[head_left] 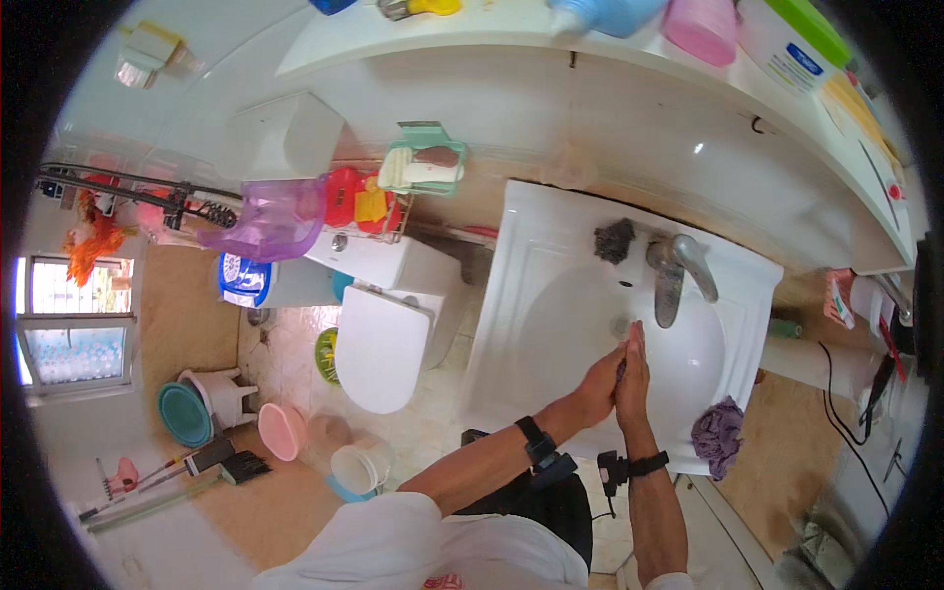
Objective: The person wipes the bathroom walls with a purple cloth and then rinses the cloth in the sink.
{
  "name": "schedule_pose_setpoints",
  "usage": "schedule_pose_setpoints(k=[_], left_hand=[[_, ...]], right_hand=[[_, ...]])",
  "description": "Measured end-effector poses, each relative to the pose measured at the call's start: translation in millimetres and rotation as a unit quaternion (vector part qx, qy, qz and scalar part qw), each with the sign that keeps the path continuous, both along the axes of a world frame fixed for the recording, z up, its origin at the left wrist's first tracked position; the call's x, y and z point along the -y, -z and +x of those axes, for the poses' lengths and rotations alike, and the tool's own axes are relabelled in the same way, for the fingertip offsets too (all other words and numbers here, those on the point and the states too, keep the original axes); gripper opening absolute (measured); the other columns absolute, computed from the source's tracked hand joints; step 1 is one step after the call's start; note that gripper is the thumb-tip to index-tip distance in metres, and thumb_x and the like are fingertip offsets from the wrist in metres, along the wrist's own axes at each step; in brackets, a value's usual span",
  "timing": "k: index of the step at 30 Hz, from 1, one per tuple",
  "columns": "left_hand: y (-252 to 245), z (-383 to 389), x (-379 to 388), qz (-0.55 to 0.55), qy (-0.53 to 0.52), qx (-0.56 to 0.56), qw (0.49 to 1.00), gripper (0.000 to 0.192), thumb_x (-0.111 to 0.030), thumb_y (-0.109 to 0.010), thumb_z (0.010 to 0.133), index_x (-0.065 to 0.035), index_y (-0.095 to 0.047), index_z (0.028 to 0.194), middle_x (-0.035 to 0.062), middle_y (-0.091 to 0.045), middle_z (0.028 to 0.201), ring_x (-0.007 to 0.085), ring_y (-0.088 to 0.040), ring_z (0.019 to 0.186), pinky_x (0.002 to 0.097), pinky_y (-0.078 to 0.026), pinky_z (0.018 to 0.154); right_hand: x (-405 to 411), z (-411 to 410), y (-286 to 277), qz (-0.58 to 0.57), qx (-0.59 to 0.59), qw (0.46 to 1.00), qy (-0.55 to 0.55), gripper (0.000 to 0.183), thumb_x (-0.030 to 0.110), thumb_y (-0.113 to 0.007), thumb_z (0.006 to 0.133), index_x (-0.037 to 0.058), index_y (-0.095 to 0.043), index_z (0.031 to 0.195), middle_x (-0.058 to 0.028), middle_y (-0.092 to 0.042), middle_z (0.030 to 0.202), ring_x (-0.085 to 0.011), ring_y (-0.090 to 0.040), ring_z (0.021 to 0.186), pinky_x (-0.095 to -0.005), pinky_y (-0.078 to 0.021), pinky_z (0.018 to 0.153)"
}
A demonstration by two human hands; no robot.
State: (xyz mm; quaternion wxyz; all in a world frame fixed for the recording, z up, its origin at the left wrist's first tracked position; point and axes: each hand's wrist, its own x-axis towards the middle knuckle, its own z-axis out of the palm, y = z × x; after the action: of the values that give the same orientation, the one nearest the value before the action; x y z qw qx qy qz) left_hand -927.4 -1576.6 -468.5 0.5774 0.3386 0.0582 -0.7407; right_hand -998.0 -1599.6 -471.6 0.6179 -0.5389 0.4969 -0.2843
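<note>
My left hand (599, 377) and my right hand (632, 380) are pressed palm to palm over the bowl of a white ceramic washbasin (490, 354). Their fingers point towards the metal faucet (667, 295), just short of its spout. A small dark patch shows between the palms; whether it is a thing or shadow I cannot tell. Below the fingertips lies the drain (621, 324). A dark mesh scrubber (614, 241) sits on the basin's back ledge, left of the faucet. Over the right front rim hangs a crumpled purple cloth (717, 436).
A shelf (472, 48) with bottles and tubs runs above the basin. Left of it stands a toilet (383, 350) with its lid down. A green soap rack (424, 166) hangs on the wall. Pink basin (282, 431), white bucket (360, 468) and broom (245, 467) stand further left.
</note>
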Motion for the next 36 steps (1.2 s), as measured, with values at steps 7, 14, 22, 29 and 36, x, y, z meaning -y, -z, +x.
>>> schedule_pose_setpoints(k=[7, 14, 22, 29, 36], left_hand=[[-7.6, 15.5, 9.5, 0.097, 0.022, -0.026, 0.995, 0.047, -0.041, -0.046, 0.103, -0.0062, -0.049, 0.135, 0.0060, -0.054, 0.128, 0.0191, -0.052, 0.114, 0.0315, -0.041, 0.102], [1.3, 1.1, -8.8, 0.008, -0.038, 0.020, 0.999, 0.036, -0.028, -0.044, 0.105, -0.0022, -0.051, 0.130, 0.0087, -0.055, 0.130, 0.0227, -0.052, 0.122, 0.0386, -0.043, 0.106], [50.8, -14.5, 16.7, -0.009, 0.031, 0.063, 0.998, 0.023, -0.018, -0.044, 0.103, -0.0044, -0.055, 0.117, 0.0076, -0.061, 0.112, 0.0227, -0.060, 0.105, 0.0357, -0.051, 0.091], [59.3, -9.5, 27.8, -0.105, 0.203, 0.539, 0.811, 0.019, -0.017, -0.048, 0.100, -0.0037, -0.059, 0.107, 0.0091, -0.063, 0.102, 0.0235, -0.063, 0.093, 0.0370, -0.051, 0.085], [29.0, -30.9, 40.7, 0.156, -0.064, 0.046, 0.984, 0.021, -0.022, -0.054, 0.095, -0.0081, -0.057, 0.080, 0.0009, -0.053, 0.072, 0.0174, -0.055, 0.066, 0.0341, -0.047, 0.060]], right_hand=[[-17.0, -2.9, -1.3, -0.117, -0.092, 0.988, -0.030, 0.062, 0.042, -0.035, 0.104, 0.0011, -0.030, 0.151, -0.0189, -0.026, 0.158, -0.0325, -0.021, 0.147, -0.0454, -0.0167, 0.119], [19.8, -11.5, 18.7, -0.260, -0.358, 0.896, -0.035, 0.058, 0.034, -0.040, 0.102, 0.0002, -0.034, 0.148, -0.0231, -0.030, 0.154, -0.0366, -0.026, 0.145, -0.0518, -0.0200, 0.117], [26.3, -22.0, 26.0, -0.122, -0.204, 0.971, 0.034, 0.059, 0.041, -0.040, 0.102, -0.0006, -0.041, 0.144, -0.0242, -0.042, 0.147, -0.0384, -0.038, 0.137, -0.0453, -0.0250, 0.116], [23.4, -2.8, -4.7, 0.059, -0.052, 0.993, 0.089, 0.058, 0.040, -0.043, 0.104, -0.0037, -0.045, 0.142, -0.0169, -0.049, 0.144, -0.0248, -0.044, 0.133, -0.0331, -0.0298, 0.113], [25.5, -12.5, 8.2, 0.131, 0.102, 0.961, 0.221, 0.046, 0.034, -0.048, 0.102, -0.0033, -0.056, 0.128, -0.0126, -0.060, 0.123, -0.0242, -0.057, 0.113, -0.0340, -0.0426, 0.101]])
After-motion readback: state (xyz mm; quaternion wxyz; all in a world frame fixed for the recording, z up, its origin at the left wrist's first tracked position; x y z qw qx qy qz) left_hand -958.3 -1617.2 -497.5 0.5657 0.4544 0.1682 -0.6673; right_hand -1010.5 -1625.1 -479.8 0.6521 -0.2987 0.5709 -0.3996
